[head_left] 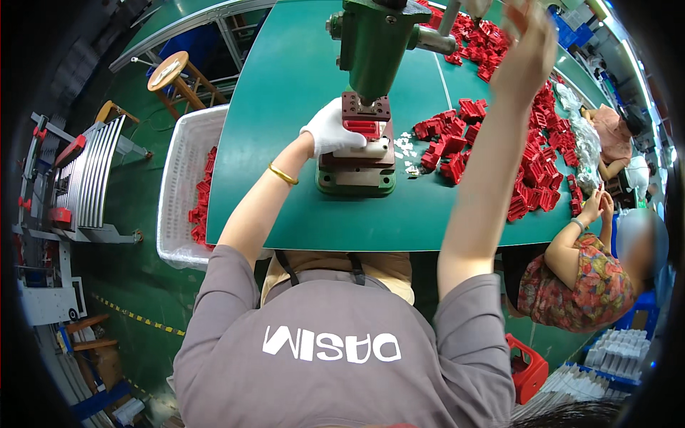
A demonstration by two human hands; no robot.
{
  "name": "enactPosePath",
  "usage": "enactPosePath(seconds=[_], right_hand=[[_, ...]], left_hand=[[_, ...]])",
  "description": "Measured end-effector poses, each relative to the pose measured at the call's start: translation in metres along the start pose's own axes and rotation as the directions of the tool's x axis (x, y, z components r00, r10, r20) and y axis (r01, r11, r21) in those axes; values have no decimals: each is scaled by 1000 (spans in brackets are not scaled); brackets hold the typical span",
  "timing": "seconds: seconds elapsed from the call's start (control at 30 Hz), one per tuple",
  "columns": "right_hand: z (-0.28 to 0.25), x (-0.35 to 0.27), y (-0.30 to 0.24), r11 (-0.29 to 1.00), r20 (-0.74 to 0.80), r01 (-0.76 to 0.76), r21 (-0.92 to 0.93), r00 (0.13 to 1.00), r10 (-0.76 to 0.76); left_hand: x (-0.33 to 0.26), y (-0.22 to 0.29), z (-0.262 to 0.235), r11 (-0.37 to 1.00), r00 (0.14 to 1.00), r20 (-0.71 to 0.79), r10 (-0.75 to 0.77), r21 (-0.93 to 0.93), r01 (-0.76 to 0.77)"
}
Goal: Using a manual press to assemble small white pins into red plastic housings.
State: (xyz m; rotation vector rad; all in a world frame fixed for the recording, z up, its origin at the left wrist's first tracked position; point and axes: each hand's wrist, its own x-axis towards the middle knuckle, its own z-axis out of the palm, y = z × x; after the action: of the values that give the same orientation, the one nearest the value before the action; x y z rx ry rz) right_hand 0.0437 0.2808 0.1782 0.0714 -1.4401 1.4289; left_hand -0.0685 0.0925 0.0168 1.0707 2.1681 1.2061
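Observation:
A green hand-operated arbor press (378,53) stands on the green table, its brown tool head lowered over a fixture (357,171). Between head and fixture sits a red plastic part (364,128). My left hand (328,130), in a white glove, grips this part from its left side, thumb towards me. Bare and raised at the upper right, my right hand (529,43) is smeared by motion, near the press's metal lever (449,18). Whether it touches the lever cannot be made out.
Red plastic parts (535,167) lie heaped along the table's right side, with small white scraps (405,146) beside the press. A white basket (171,192) holding red parts stands at the left. Another person (581,278) sits at the right, near a clear plastic bag (586,146).

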Motion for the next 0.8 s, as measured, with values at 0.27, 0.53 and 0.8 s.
enactPosePath(seconds=[0.27,0.53,0.8], right_hand=[[-59,-248,4,788,-265,-612,-63,771,579],[-25,-293,15,648,-93,-726,229,646,757],[-23,-301,11,662,-99,-716,222,659,746]], left_hand=[[-33,30,40,938,982,-21,188,-293,-186],[-112,31,56,964,962,-114,248,-73,-257],[-125,31,52,964,961,-96,258,-37,-262]])
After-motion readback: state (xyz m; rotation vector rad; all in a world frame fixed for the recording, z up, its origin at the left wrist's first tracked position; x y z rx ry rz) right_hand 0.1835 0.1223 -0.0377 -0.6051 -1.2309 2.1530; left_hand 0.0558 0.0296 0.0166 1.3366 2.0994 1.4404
